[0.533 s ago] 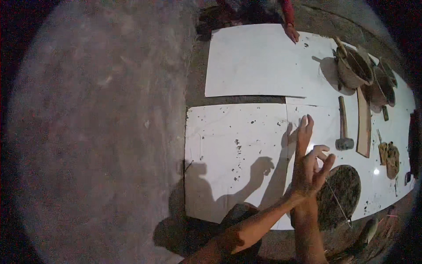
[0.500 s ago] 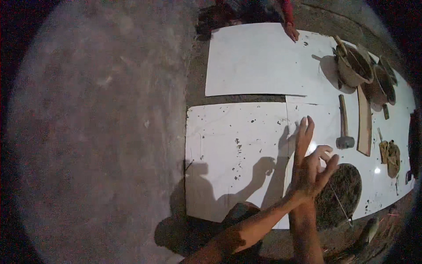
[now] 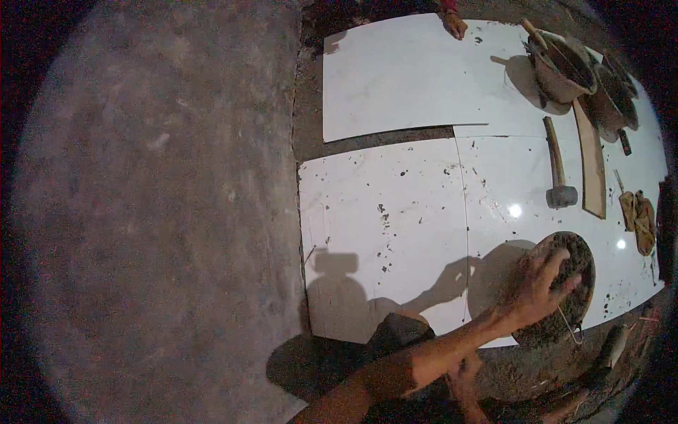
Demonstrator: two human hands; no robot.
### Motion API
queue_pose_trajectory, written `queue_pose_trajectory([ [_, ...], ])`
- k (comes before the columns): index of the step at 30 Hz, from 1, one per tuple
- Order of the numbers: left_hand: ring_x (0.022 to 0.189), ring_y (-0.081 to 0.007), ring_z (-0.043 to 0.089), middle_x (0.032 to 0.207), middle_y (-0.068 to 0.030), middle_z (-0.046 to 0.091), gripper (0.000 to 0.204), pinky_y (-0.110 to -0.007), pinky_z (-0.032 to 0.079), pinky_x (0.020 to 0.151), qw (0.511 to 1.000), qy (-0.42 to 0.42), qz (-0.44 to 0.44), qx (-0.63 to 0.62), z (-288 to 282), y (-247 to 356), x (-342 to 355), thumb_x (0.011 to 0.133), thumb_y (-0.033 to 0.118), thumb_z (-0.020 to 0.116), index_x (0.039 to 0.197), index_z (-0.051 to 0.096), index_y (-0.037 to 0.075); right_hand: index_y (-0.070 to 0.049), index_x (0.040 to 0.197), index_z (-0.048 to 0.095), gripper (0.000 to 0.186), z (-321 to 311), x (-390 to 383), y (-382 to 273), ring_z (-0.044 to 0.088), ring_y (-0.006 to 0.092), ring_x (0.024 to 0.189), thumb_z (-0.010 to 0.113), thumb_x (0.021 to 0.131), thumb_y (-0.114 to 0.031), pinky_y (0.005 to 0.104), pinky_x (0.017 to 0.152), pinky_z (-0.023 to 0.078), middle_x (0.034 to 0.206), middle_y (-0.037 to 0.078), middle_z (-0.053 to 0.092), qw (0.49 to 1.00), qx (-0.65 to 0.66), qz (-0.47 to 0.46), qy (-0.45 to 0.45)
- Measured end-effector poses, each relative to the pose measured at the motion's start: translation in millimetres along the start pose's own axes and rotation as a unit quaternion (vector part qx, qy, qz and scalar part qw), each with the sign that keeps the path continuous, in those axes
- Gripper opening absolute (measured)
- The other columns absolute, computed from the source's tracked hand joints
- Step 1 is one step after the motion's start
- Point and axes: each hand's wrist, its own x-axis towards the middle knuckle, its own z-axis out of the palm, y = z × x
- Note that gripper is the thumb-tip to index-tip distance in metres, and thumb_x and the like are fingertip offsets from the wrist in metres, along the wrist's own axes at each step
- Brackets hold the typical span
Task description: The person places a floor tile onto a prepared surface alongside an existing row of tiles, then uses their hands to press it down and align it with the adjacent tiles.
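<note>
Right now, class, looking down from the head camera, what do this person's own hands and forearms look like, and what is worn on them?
The bare, ungloved left hand has slim fingers; the long left forearm, tapering to the wrist, shows no sleeve, watch or band. The right hand also looks ungloved, but it is dim and partly hidden, so finer details cannot be told.

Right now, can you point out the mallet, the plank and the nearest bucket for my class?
Mallet (image 3: 556, 161): head view, low on the handle.
Plank (image 3: 592, 162): head view, middle of the upper face.
Bucket (image 3: 544, 244): head view, upper left of the rim.
</note>
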Motion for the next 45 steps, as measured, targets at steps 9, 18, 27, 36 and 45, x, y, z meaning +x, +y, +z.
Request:
queue_pose_trajectory([
  [9,0.084,-0.0317,0.063,0.1,-0.0192,0.062,0.035,-0.043,0.052,0.073,0.995,0.09,0.013,-0.047,-5,21,2,0.103,0.026,0.068,0.122,0.059,-0.001,0.003,0.118,0.069,0.045,-62,-58,109,0.067,0.0326,0.1,0.064,0.105,-0.04,0.0461,0.09,0.052,0.097,0.016,0.069,0.845,0.026,0.381,0.373],
  [18,0.068,-0.025,0.055,0.08,-0.0125,0.056,0.026,-0.04,0.048,0.066,0.984,0.148,0.081,-0.057,7,24,-3,0.101,0.023,0.069,0.115,0.063,0.003,0.002,0.118,0.07,0.048,-73,-21,152,0.066,0.0328,0.097,0.064,0.104,-0.043,0.0479,0.086,0.051,0.096,0.017,0.069,0.745,-0.127,0.451,0.475],
  [27,0.068,-0.0249,0.056,0.076,-0.0106,0.054,0.025,-0.04,0.046,0.064,0.986,0.124,0.113,-0.019,19,18,-7,0.099,0.025,0.071,0.112,0.064,0.005,0.002,0.121,0.07,0.05,-79,-3,175,0.065,0.0324,0.093,0.063,0.104,-0.045,0.049,0.081,0.05,0.095,0.017,0.068,0.664,-0.288,0.469,0.505],
  [36,0.071,-0.0283,0.059,0.082,-0.0111,0.062,0.028,-0.041,0.046,0.073,0.991,0.086,0.095,0.049,28,18,-10,0.1,0.033,0.067,0.114,0.068,0.009,-0.002,0.14,0.059,0.053,-116,6,195,0.06,0.0279,0.075,0.061,0.106,-0.042,0.0463,0.067,0.049,0.084,0.013,0.064,0.555,-0.644,0.318,0.42],
  [45,0.079,-0.0294,0.065,0.085,-0.0128,0.065,0.03,-0.042,0.048,0.076,0.994,0.076,0.082,0.005,28,19,-9,0.102,0.035,0.063,0.112,0.067,0.006,-0.008,0.165,0.034,0.071,-131,-34,290,0.049,0.0174,0.052,0.058,0.107,-0.042,0.0411,0.048,0.044,0.07,0.007,0.058,0.45,-0.868,0.156,0.137],
])
